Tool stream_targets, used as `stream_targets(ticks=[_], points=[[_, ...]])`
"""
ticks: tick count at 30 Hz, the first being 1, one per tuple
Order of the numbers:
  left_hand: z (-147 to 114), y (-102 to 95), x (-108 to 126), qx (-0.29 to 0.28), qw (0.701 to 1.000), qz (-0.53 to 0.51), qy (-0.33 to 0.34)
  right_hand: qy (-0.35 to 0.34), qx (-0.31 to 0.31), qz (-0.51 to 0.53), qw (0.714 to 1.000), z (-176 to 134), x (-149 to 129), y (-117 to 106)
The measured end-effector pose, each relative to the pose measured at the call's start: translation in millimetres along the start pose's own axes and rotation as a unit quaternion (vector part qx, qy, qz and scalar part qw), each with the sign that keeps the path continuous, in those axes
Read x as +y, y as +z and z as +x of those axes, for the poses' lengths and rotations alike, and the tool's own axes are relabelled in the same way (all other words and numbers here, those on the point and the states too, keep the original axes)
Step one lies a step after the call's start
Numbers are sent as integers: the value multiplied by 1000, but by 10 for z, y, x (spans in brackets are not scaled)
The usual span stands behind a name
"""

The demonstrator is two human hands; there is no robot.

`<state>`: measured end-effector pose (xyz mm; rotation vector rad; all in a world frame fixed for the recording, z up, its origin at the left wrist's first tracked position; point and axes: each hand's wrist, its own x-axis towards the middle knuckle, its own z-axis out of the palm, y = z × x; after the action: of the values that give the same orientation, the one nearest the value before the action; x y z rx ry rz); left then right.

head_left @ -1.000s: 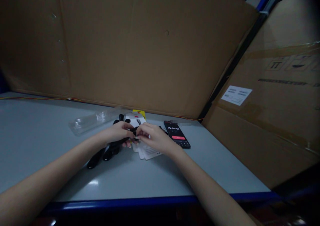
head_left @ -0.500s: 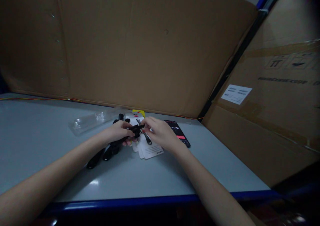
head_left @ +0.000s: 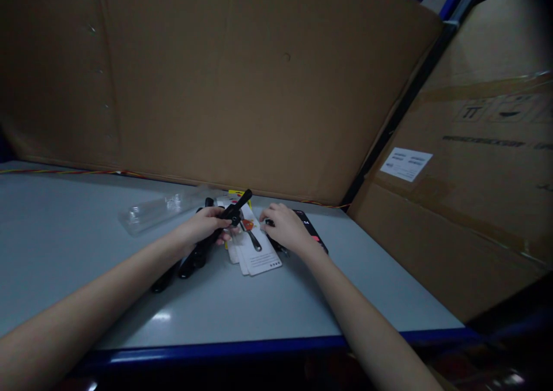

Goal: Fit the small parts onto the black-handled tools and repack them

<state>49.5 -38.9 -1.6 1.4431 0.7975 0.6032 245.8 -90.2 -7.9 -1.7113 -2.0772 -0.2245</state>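
1. Desk (head_left: 268, 313), blue front edge nearest you; blk handles (head_left: 186, 268) lie L of ctr, well back from that edge.
2. Printed cards (head_left: 265, 259), overlapping, R of handles.
3. Your R hand (head_left: 283, 227): fingers curled over small dark items (head_left: 276, 245), beside phone (head_left: 311, 230); can't tell if gripping.
4. Your L hand (head_left: 210, 224): closed on blk tool (head_left: 242, 200), far end angled twd back edge.
5. Clear plastic pack (head_left: 151, 212), L, nr back edge.
6. Cardboard (head_left: 259, 91) stands along back edge.
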Motion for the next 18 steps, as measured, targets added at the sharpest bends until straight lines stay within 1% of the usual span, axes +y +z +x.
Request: stream_targets(ticks=[2,3,6,8,11,13,14,16,18], points=[[-3,5,5,-3,1000,-5,8,7,12,101,995,27,-43,29],[-8,12,7,-5,1000,-6,12,14,5,167,986,43,-75,50],[-33,50,10,-23,999,-16,25,49,-33,346,936,81,-179,117],[-50,78,6,-43,998,-19,30,79,-46,420,903,96,-225,143],[-50,94,1,-65,997,-13,33,114,-60,472,872,109,-226,121],[-24,75,0,-51,998,-1,33,134,-71,483,863,115,-186,78],[-4,57,0,-35,999,7,33,144,-73,485,859,117,-158,58],[40,9,0,2,999,25,30,161,-76,480,859,117,-93,36],[72,-43,4,35,999,31,26,164,-85,441,878,111,-30,52]])
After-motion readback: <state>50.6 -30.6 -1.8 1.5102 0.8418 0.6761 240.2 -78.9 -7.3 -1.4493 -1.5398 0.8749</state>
